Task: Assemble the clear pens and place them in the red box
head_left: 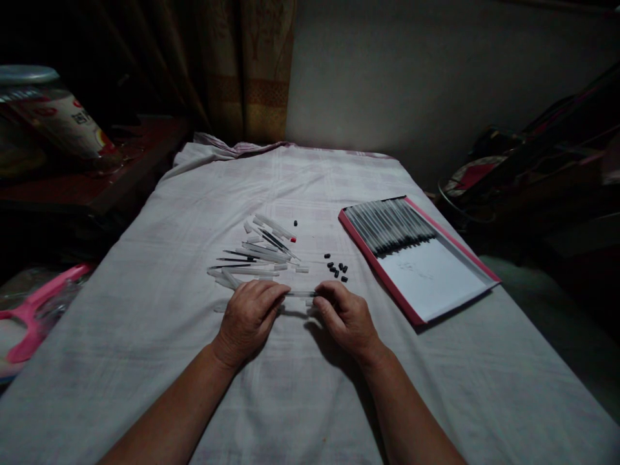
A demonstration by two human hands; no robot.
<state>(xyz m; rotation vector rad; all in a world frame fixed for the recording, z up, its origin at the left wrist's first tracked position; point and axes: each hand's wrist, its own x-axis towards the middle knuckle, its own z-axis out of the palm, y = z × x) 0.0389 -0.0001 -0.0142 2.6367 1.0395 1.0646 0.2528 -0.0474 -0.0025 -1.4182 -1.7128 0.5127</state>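
Between both hands a thin clear pen (301, 294) is held level above the cloth. My left hand (252, 310) pinches its left end, and my right hand (345, 316) grips its right end with thumb and fingers. Just beyond my left hand lies a loose pile of clear pen barrels (266, 252) and dark ink refills (274, 240). Several small black plugs (334, 270) are scattered past my right hand. A single red plug (293, 239) sits by the pile. Fingers hide the pen's two ends.
A pink-edged shallow box (411, 310) to the right holds a row of pens (390, 225) at its far end. A pale checked cloth (310, 400) covers the table. At the left stand a dark side table (97, 187) with a jar (53, 116) and a pink plastic item (36, 310).
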